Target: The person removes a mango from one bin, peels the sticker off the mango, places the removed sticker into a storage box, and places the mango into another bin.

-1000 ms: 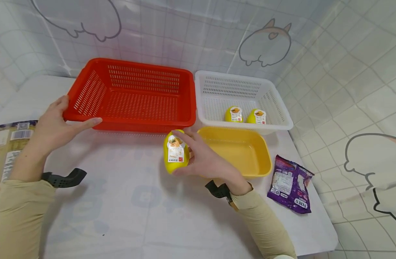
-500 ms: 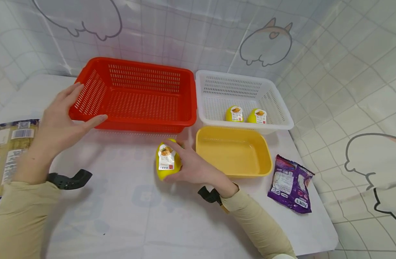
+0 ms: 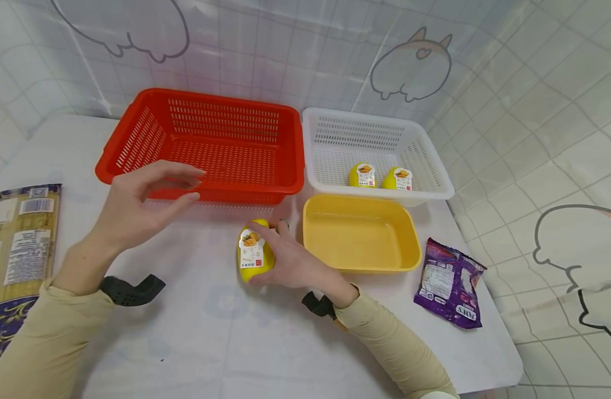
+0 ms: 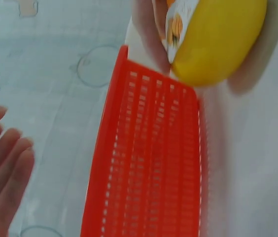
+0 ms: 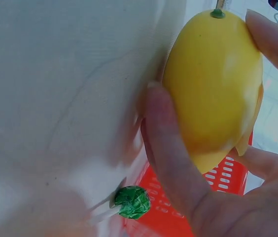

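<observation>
My right hand grips a yellow mango-shaped container with a white fruit label, low over the white table. In the right wrist view, fingers and thumb wrap the yellow container, which has a small green stem tip. A green-wrapped lollipop lies near those fingers. My left hand hovers in front of the red basket with fingers bent and parted, holding nothing. The left wrist view shows its fingertips at the left edge, apart from the red basket.
A white basket holds two more yellow containers. The yellow tub stands before it. At the right lies a purple snack bag; at the left, a long clear-and-blue package, noodle-like. Tiled-pattern sheeting rises behind.
My left hand has left the red basket's left rim and moved right, towards the yellow container. The right hand has carried the container left and nearer to me.
</observation>
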`<control>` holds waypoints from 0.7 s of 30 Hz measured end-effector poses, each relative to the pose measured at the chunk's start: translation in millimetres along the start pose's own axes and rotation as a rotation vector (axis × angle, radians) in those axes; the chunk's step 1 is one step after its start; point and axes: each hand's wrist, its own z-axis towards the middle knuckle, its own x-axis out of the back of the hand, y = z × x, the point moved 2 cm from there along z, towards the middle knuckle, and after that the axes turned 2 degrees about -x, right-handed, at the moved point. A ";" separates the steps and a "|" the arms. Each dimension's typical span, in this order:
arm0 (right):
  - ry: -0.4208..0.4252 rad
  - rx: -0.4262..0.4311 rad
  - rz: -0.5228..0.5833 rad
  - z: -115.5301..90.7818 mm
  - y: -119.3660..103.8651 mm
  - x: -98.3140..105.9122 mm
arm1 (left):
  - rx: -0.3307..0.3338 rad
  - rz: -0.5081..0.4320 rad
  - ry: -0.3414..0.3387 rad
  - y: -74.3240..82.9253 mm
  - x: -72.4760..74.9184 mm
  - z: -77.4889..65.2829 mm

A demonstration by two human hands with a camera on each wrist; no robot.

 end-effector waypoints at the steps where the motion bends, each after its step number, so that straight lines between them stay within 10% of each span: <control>1: -0.001 0.002 -0.006 0.1 0.0 -0.3 | -0.014 -0.002 -0.030 1.7 -2.7 -0.5; 5: 0.006 -0.017 -0.042 0.4 0.2 -0.7 | 0.015 0.012 -0.176 5.5 -12.7 -3.5; 15: -0.010 -0.020 -0.011 4.0 3.0 -1.8 | 0.354 0.037 -0.633 -11.6 -44.4 -18.7; 21: 0.031 0.112 0.053 5.6 5.5 0.9 | 0.306 -0.061 -0.700 -18.2 -66.2 -25.9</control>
